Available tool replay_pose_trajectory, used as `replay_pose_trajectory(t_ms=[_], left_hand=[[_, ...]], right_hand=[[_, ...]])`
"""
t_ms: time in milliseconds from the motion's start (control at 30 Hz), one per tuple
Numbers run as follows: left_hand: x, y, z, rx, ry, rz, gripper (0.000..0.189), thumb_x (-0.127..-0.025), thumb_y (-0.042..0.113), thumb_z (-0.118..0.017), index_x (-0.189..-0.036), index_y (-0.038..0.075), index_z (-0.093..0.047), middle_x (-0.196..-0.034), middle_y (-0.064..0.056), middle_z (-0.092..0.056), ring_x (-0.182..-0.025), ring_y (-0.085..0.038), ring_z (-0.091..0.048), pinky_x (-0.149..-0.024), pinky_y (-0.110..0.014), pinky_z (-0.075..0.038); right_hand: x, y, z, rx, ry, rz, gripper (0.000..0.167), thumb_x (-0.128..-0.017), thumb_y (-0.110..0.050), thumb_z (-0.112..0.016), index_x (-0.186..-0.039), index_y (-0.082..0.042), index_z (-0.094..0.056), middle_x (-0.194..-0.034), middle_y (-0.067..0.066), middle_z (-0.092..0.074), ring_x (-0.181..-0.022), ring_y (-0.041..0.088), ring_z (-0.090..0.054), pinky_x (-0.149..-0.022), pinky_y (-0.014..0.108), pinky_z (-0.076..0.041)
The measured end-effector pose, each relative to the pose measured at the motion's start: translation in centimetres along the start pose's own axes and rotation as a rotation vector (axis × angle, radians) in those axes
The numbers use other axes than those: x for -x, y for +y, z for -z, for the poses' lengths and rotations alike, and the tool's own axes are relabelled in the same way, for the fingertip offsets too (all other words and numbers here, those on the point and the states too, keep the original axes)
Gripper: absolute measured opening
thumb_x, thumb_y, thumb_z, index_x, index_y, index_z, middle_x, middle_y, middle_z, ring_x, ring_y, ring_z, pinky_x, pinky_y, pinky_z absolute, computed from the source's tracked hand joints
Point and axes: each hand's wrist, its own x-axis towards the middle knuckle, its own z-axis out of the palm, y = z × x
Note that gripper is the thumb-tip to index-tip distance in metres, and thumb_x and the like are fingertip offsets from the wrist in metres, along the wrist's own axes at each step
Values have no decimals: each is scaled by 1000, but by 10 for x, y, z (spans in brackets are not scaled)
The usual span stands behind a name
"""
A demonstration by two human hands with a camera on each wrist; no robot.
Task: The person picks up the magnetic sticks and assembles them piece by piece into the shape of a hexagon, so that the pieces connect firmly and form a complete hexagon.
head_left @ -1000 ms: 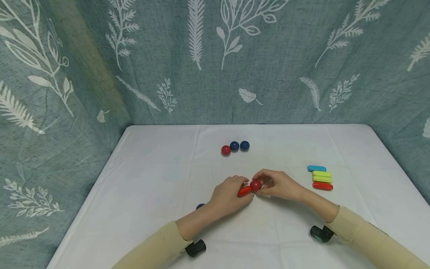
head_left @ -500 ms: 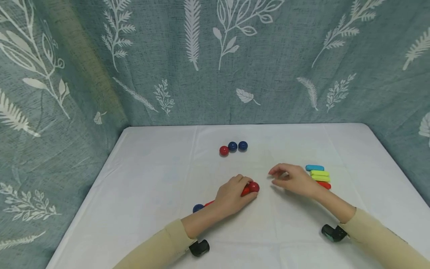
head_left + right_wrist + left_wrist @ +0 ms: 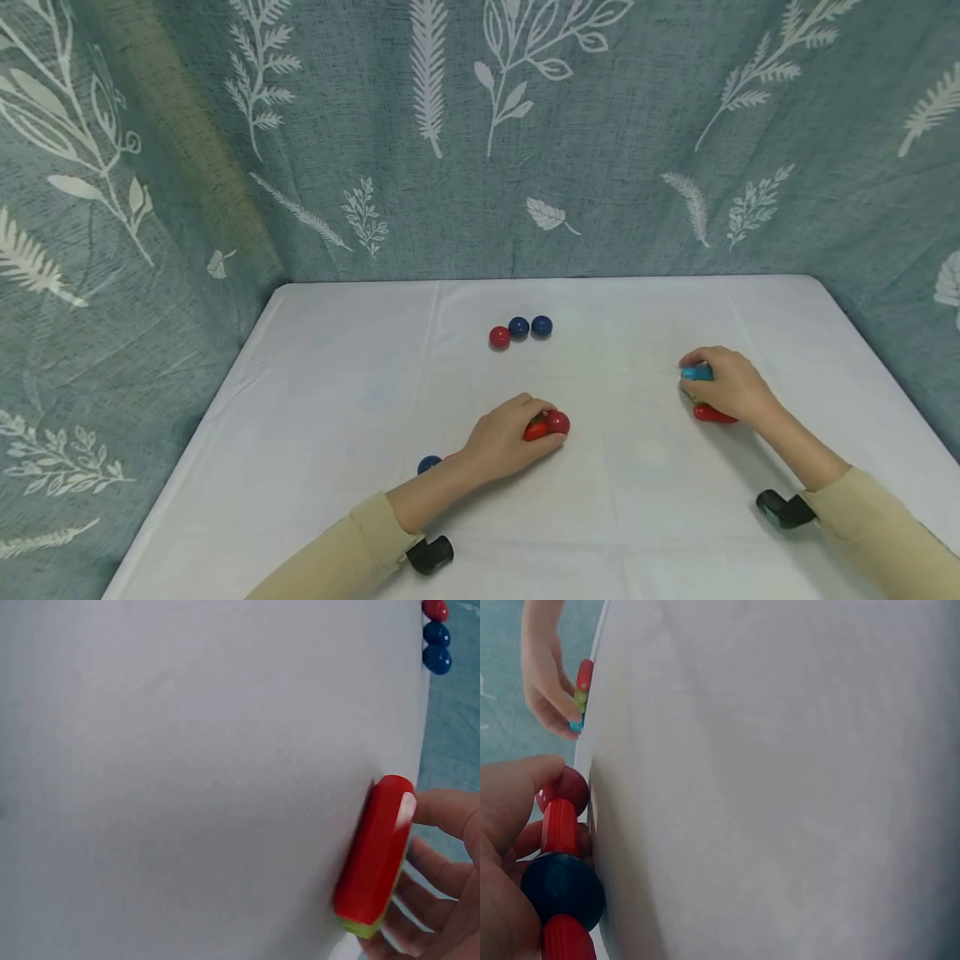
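In the head view my left hand point(image 3: 498, 437) grips a ball-and-stick chain low over the table. At its far end is a red ball point(image 3: 566, 791), joined to a ribbed red stick point(image 3: 559, 825), then a dark blue ball point(image 3: 562, 892) and a second red stick point(image 3: 568, 941). Its thumb lies along the red ball; other fingers curl behind. My right hand point(image 3: 731, 385) pinches a light blue stick point(image 3: 697, 372) at the back of a row of sticks. A red stick point(image 3: 376, 851) fronts that row, with a yellow-green stick point(image 3: 361, 928) mostly hidden behind it.
A red ball point(image 3: 499, 337) and two dark blue balls point(image 3: 542, 326) sit in a short row toward the back of the white-covered table point(image 3: 360, 358). Patterned green-grey cloth point(image 3: 465, 208) hangs behind and along the sides. Each wrist carries a black camera point(image 3: 430, 555).
My right hand has let go of the red ball at the chain's end and moved right, onto the light blue stick. The left hand keeps its grip, shifting only slightly.
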Motion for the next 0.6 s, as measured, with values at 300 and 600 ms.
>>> replay_pose_trajectory(t_ms=[300, 600], left_hand=[[3, -2, 3, 28, -14, 31, 37, -91, 37, -67, -121, 14, -64, -109, 0, -64, -95, -13, -60, -79, -25, -51], [5, -5, 4, 30, 6, 21, 37, -91, 34, -69, -120, 12, -65, -108, -1, -64, -93, -13, -59, -77, -24, -51]], right_hand=[[-11, -13, -18, -58, 19, 117, 25, -90, -8, -67, -112, 4, -65, -111, 23, -63, -99, 38, -59, -84, 52, -48], [-11, -50, -45, -127, -39, 283, 20, -87, -5, -71, -107, -3, -68, -103, 8, -66, -91, 23, -60, -81, 42, -50]])
